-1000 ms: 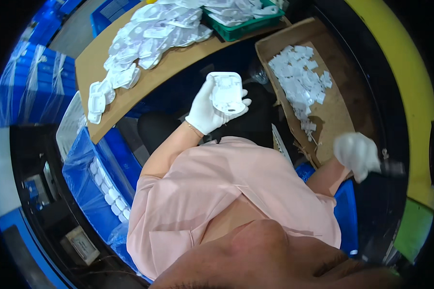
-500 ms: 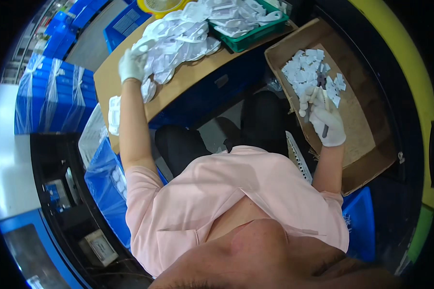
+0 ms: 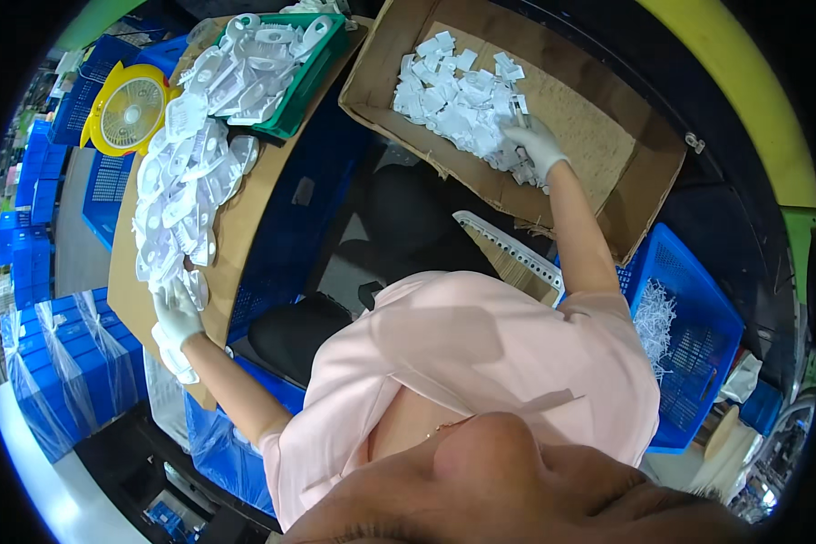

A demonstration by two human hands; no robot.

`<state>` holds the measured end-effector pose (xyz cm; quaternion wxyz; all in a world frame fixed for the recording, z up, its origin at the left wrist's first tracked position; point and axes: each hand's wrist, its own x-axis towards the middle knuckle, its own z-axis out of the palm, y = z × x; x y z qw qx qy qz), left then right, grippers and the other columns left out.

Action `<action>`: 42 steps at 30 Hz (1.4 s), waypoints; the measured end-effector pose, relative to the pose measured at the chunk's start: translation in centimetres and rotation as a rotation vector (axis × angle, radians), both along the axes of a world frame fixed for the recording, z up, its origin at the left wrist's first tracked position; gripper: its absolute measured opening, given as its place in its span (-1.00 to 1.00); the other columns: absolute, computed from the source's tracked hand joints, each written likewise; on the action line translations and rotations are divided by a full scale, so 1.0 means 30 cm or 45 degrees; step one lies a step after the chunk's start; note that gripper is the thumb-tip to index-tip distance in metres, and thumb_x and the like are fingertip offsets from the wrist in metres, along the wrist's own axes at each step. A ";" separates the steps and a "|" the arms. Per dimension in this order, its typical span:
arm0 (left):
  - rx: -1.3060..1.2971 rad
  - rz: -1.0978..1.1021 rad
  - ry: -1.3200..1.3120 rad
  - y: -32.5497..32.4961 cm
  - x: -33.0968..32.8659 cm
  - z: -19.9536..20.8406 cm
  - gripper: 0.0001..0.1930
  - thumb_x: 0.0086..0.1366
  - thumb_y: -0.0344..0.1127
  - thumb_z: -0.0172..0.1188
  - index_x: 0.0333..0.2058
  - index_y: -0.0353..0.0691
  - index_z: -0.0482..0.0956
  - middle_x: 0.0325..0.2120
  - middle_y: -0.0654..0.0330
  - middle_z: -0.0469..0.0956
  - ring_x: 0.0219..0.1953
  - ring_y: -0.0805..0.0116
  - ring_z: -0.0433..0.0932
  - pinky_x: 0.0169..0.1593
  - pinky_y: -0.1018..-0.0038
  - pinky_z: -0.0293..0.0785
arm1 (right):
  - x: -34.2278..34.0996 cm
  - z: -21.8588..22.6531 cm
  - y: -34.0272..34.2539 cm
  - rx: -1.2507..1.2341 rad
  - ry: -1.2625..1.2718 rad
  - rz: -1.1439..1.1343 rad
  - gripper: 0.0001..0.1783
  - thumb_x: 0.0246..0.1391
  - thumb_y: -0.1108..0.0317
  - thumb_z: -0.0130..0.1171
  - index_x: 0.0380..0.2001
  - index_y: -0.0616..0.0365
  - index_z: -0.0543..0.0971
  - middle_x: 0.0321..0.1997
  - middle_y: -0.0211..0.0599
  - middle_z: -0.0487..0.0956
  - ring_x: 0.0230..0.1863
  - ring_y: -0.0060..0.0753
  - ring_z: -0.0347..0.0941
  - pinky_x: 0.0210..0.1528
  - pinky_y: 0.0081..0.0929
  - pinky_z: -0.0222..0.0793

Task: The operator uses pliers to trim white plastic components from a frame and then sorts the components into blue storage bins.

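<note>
White gloves cover both hands. My left hand [image 3: 179,317] lies at the near end of a heap of white plastic parts [image 3: 181,181], fingers stretched out against the nearest ones. Under its wrist, at the table's edge, rests another white plastic part [image 3: 174,355]. My right hand [image 3: 539,145] reaches into a cardboard box [image 3: 626,218], fingers closed, over a pile of small white plastic pieces [image 3: 458,95]. The dark pliers seen in that hand earlier are now mostly hidden by the glove and pieces.
A green basket [image 3: 322,68] heaped with white parts and a yellow fan [image 3: 129,109] stand at the table's [image 3: 263,181] far end. A blue crate [image 3: 698,363] with thin white scraps sits at the right. Wrapped blue boxes [image 3: 72,363] stand at the left.
My view has turned right, so the table and box appear shifted left. My right hand has moved onto the small pieces; my left hand has come to the heap's near end.
</note>
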<state>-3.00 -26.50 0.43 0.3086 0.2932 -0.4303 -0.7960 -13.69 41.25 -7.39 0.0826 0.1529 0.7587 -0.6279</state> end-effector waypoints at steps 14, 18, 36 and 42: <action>0.296 -0.427 -0.159 0.354 0.341 -0.130 -0.56 0.37 -0.15 -0.01 0.02 -0.44 0.35 -0.09 -0.09 0.44 -0.02 0.09 0.45 0.08 0.29 0.47 | -0.372 -0.401 -0.122 0.927 -0.045 0.341 -0.44 -0.28 0.07 0.29 -0.20 0.22 0.54 -0.14 0.07 0.55 -0.08 0.04 0.47 -0.04 -0.23 0.35; 0.443 -0.471 -0.199 0.383 0.362 -0.183 -0.59 0.36 -0.14 0.00 -0.04 -0.42 0.41 -0.13 -0.03 0.49 -0.08 0.12 0.50 0.01 0.31 0.52 | -0.436 -0.395 -0.197 0.627 -0.008 -0.079 -0.45 -0.24 0.09 0.28 -0.20 0.25 0.55 -0.18 0.06 0.56 -0.06 0.07 0.46 0.00 -0.22 0.34; 0.470 -0.519 -0.396 0.452 0.247 -0.228 -0.60 0.34 -0.10 0.03 -0.06 -0.36 0.44 -0.16 0.00 0.52 -0.13 0.13 0.54 -0.07 0.33 0.57 | -0.527 -0.382 -0.251 1.015 0.388 0.236 -0.54 -0.14 0.30 0.18 -0.07 0.04 0.44 0.16 -0.12 0.32 0.13 0.07 0.29 0.17 -0.24 0.23; 0.451 -0.553 -0.390 0.454 0.248 -0.225 -0.58 0.34 -0.08 0.03 -0.05 -0.35 0.43 -0.17 -0.01 0.52 -0.16 0.16 0.55 -0.10 0.35 0.58 | -0.624 -0.349 -0.269 1.514 0.528 0.377 -0.54 -0.07 0.37 0.08 -0.01 0.02 0.38 0.21 -0.14 0.30 0.11 0.03 0.35 0.08 -0.15 0.32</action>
